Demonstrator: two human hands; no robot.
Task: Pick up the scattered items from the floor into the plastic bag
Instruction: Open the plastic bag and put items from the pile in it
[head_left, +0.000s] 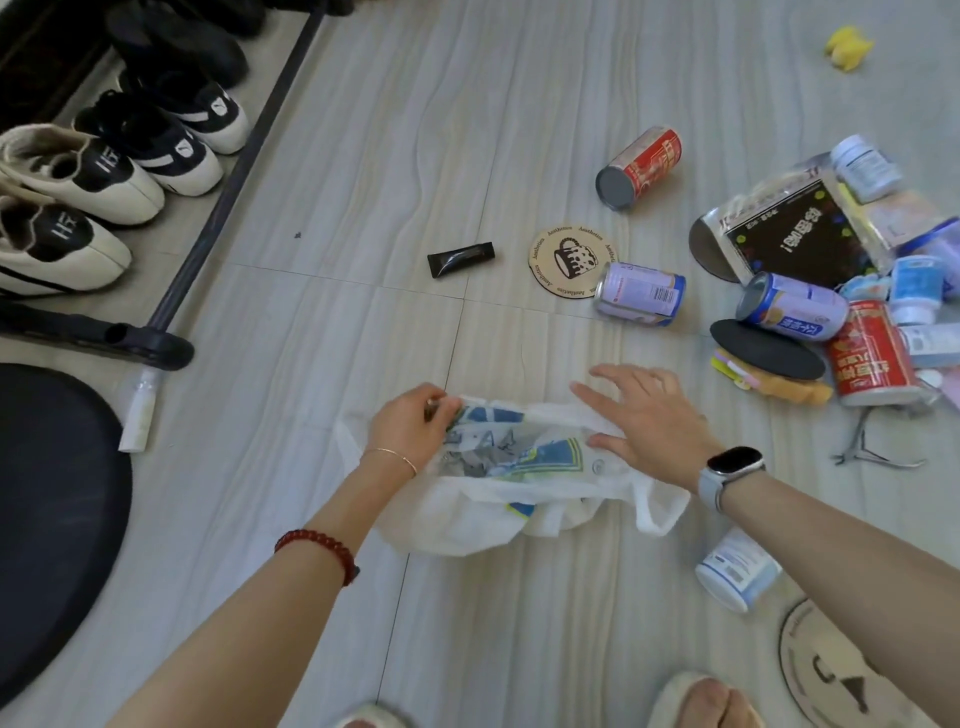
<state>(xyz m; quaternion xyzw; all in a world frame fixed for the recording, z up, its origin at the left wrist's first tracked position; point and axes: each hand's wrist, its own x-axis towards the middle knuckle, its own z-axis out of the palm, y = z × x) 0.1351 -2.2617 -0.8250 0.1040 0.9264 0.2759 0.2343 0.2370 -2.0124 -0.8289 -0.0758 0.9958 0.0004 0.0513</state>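
A white plastic bag (483, 514) with blue print lies crumpled on the floor in front of me. My left hand (410, 431) pinches its far left edge. My right hand (649, 421) hovers over the bag's right side, fingers spread, thumb touching the plastic. Scattered beyond are a black tube (460, 258), a round wooden coaster (571, 261), a red can (640, 166) and a pale purple can (641, 294). A heap at the right holds a blue can (792, 306), another red can (872, 356), a black disc (766, 349) and a dark packet (795, 239).
A shoe rack with several shoes (104, 171) lines the left side. A dark round base (52, 509) sits lower left, with a white tube (139, 410) beside it. A white bottle (740, 569), metal clippers (867, 452), another coaster (841, 675) and a yellow scrap (848, 48) also lie on the floor.
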